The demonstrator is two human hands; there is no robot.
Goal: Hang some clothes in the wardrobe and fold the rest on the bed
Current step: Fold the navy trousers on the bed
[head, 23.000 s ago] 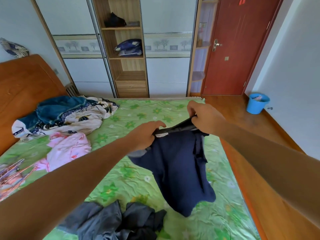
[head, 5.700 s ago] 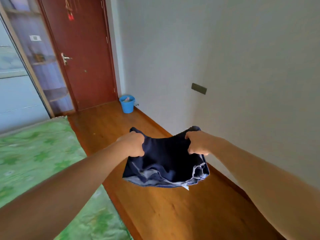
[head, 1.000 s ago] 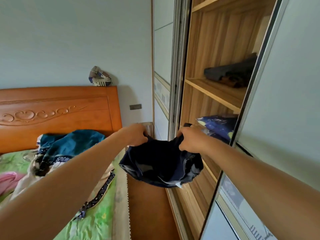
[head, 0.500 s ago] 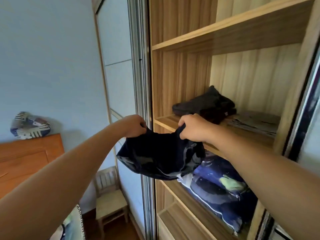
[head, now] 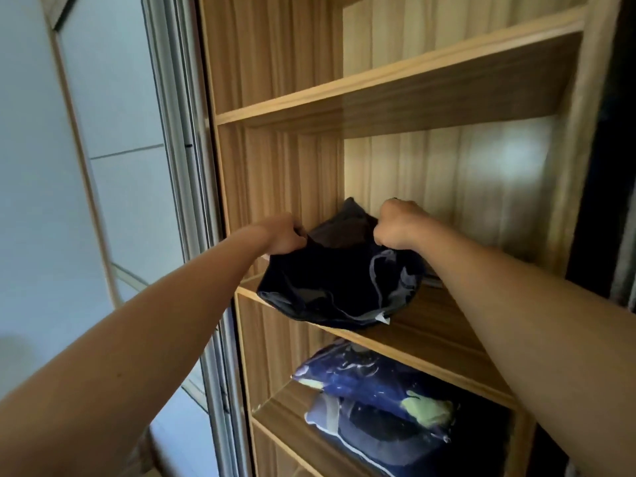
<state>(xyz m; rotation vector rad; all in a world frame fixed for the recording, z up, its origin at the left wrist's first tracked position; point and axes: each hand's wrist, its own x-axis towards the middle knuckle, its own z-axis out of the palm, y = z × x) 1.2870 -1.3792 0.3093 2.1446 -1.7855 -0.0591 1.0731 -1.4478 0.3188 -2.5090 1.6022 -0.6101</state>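
A folded navy garment (head: 339, 287) hangs between my hands at the front of the middle wardrobe shelf (head: 433, 325), its lower edge over the shelf's front lip. My left hand (head: 284, 237) grips its left top corner and my right hand (head: 395, 227) grips its right top corner. Behind the garment, a dark grey-brown folded piece of clothing (head: 347, 225) lies on the same shelf, mostly hidden.
The open wooden wardrobe (head: 275, 166) has an upper shelf (head: 395, 87) above my hands. On the shelf below lies blue patterned bedding (head: 378, 404). A white sliding door (head: 113, 166) with a metal frame stands to the left. A dark door edge (head: 602, 166) is at the right.
My hands have carried the navy garment up and forward onto the middle shelf, in front of the dark clothing there. The view has moved closer to the wardrobe.
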